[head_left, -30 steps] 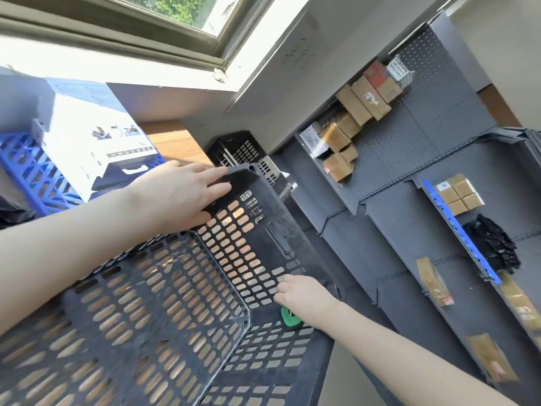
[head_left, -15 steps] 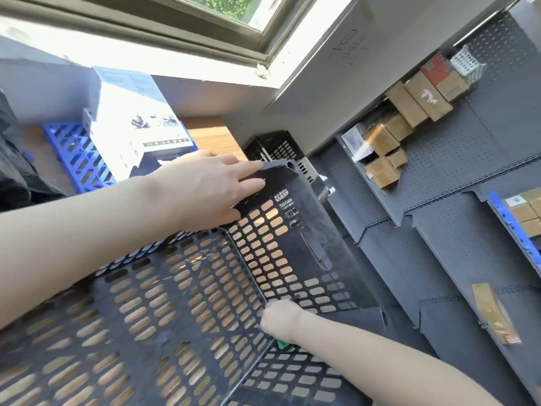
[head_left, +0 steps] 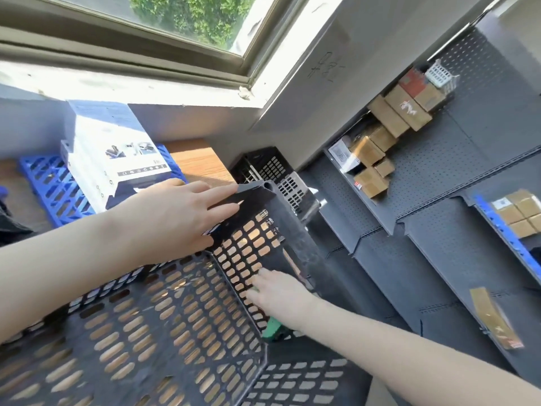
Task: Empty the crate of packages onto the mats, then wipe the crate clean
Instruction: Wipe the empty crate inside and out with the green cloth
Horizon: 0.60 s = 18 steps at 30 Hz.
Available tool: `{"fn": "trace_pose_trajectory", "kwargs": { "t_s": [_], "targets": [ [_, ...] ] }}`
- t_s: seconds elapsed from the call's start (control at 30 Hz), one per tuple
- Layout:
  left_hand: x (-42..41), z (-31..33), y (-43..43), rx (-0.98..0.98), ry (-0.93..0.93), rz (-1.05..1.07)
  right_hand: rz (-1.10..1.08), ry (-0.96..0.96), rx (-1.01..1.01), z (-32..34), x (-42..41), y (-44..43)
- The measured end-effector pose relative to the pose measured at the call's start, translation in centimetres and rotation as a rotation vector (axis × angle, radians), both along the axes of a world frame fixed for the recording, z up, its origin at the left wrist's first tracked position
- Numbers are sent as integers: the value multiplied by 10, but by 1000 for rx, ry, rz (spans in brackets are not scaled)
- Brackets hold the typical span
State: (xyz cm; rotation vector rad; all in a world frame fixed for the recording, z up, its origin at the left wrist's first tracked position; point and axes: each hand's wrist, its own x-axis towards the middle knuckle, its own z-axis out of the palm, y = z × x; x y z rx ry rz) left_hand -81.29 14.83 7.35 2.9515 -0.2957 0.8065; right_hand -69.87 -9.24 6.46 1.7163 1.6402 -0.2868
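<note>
Filling the lower left of the frame, the black slotted crate (head_left: pixel 164 332) sits on the wooden worktop (head_left: pixel 196 162), whose grain shows through the slots. There are no packages inside it. Grey pegboard shelves (head_left: pixel 439 230) take up the right side, and a window (head_left: pixel 175 27) runs across the top.

At the upper left a blue mat (head_left: pixel 49 186) lies on the worktop with a white box (head_left: pixel 117 153) resting on it, just beyond the crate's far wall. A smaller black crate (head_left: pixel 263 165) stands past the big crate's far corner. Brown boxes (head_left: pixel 389 118) are stacked on the upper shelf.

The left hand (head_left: pixel 175 221) lies flat over the far wall near the corner. Its fingers (head_left: pixel 216 190) are straight and released, touching the rim and gripping nothing.

The right hand (head_left: pixel 281 297) is inside the crate against the right-hand wall, at centre frame. Its fingers (head_left: pixel 257 278) look fairly straight and press a green cloth (head_left: pixel 272 329) to the wall. The cloth peeks out below the heel of the hand, and motion blur hides any finer detail of the hold.
</note>
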Motion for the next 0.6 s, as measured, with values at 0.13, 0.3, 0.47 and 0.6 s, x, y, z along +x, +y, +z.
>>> {"fn": "trace_pose_trajectory", "kwargs": {
  "t_s": [0.13, 0.3, 0.47, 0.6],
  "targets": [
    [0, -2, 0, 4, -21, 2, 115, -93, 438, 19, 31, 17],
    [-1, 1, 0, 17, -28, 7, 261, -129, 595, 11, 22, 1],
    [-1, 1, -1, 16, 7, 20, 130, -65, 74, -3, -1, -80],
    [-2, 2, -2, 14, 2, 27, 141, -46, -60, -4, 1, -88]
  ]
}}
